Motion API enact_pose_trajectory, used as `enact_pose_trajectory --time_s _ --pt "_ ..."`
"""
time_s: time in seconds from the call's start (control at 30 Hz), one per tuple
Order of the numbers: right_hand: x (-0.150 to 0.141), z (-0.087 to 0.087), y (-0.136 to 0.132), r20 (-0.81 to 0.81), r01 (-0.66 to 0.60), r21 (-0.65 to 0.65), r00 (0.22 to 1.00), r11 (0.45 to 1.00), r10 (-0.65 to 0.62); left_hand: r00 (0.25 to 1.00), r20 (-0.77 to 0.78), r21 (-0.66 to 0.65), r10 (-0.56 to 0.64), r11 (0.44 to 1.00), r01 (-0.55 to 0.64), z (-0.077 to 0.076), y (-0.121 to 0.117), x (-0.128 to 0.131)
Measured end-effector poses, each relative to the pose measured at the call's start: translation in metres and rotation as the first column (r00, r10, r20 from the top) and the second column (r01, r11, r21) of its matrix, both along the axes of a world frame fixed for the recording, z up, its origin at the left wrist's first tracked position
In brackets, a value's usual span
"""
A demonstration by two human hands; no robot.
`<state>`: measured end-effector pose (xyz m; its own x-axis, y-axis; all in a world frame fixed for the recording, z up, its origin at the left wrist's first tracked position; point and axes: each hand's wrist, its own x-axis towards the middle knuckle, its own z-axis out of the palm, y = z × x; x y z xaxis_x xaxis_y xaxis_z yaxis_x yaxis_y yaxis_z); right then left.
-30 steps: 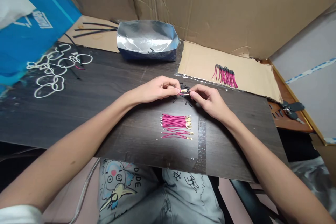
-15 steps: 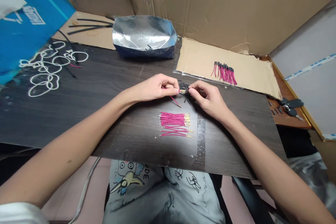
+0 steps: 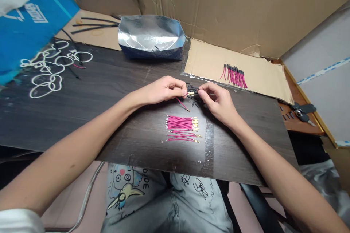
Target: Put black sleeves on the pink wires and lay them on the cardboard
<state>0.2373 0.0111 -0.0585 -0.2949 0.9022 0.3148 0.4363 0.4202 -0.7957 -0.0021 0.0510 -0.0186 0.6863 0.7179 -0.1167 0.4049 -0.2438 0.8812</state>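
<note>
While the forearms reach in over the near edge of the table, both hands meet around the middle of its top, fingertips near one another but apart. The left hand grips a few magenta wires between thumb and forefinger, their gold tips poking out toward the right hand. That one has thumb and forefinger drawn close together beside the tips; whether they pinch a black piece is too small for me to tell. Short black pieces lie scattered on the table below and between the hands. Another magenta wire slants from under the left hand toward the near edge, its upper end hidden by the fingers.

Nearer that edge, a row of magenta wires lies side by side, gold ends toward the table's right edge. Along the far edge, right of the middle, is a flat cardboard sheet with a bunch of black-capped magenta wires on it. Left of the sheet, at the far edge, stands an open silver-lined bag, a few black bits inside. White looped cord lies toward the far left corner, and keys rest on a brown surface beyond the right edge
</note>
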Motion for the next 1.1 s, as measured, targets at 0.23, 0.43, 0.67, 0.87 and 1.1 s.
enact_pose_trajectory --time_s 0.23,0.43,0.67,0.87,1.1 --pt "0.0005 -0.0023 0.0006 -0.009 -0.031 0.003 0.999 1.000 0.031 1.000 0.008 0.026 0.007 1.000 -0.007 -0.0012 -0.0001 0.0006" --pt "0.0013 -0.0020 0.0011 -0.024 -0.031 0.003 0.999 1.000 0.031 1.000 -0.006 0.054 0.006 0.999 -0.005 -0.0019 0.0002 0.0015" --pt "0.0010 -0.0020 0.0010 -0.042 -0.021 -0.016 0.999 1.000 0.021 0.999 -0.039 0.107 0.025 0.994 -0.021 -0.0037 0.0014 0.0029" --pt "0.0013 -0.0024 0.0013 -0.064 -0.008 -0.028 0.998 1.000 0.007 1.000 -0.002 0.091 0.019 0.996 -0.019 -0.0007 -0.0007 0.0047" --pt "0.0017 -0.0027 0.0008 -0.081 -0.004 -0.027 0.997 1.000 0.001 1.000 0.008 0.067 0.025 0.997 -0.026 -0.0025 -0.0017 0.0034"
